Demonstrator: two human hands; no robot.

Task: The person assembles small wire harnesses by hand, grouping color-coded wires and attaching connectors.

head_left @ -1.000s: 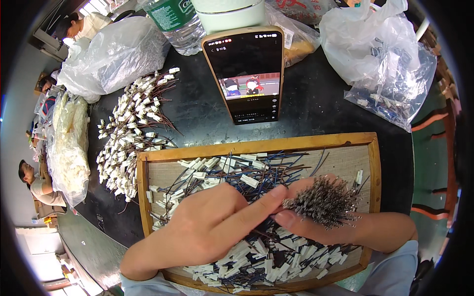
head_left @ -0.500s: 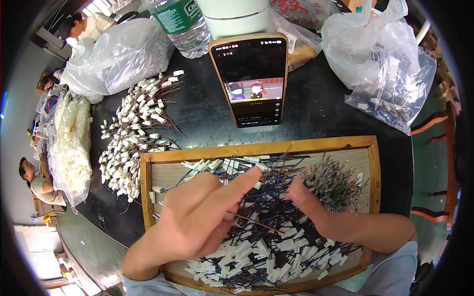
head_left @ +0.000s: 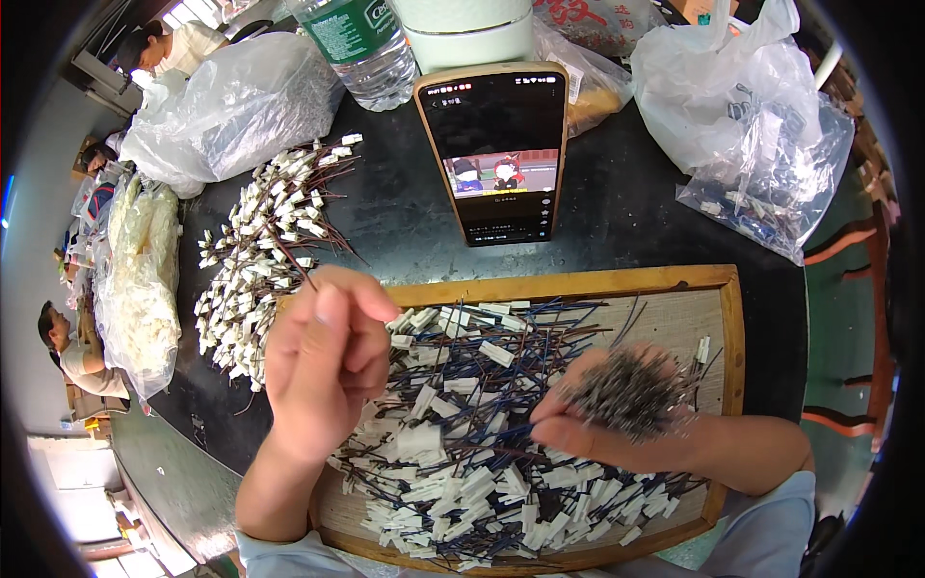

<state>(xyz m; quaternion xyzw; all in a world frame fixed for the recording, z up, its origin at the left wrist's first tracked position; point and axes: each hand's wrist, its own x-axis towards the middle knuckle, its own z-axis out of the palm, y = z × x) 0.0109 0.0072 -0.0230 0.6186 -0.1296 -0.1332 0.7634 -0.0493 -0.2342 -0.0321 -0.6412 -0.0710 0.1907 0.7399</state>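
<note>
One thin brown wire (head_left: 295, 261) and the wire bundle (head_left: 628, 393) likely handle as light and springy, with fragile tips; grip them along the shafts, clear of the ends. The single wire projects from your left hand (head_left: 326, 364), pinched at the thumb and forefinger, toward the white-connector pile (head_left: 231, 318). The bundle sits clasped in your right hand (head_left: 617, 451), grey tips outward, above the wooden tray (head_left: 578, 283).

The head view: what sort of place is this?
Likely a small wire-assembly workshop: a wooden-framed tray holds many white-tipped wires, a heap of similar pieces lies beside it, and other people are in the background.
</note>
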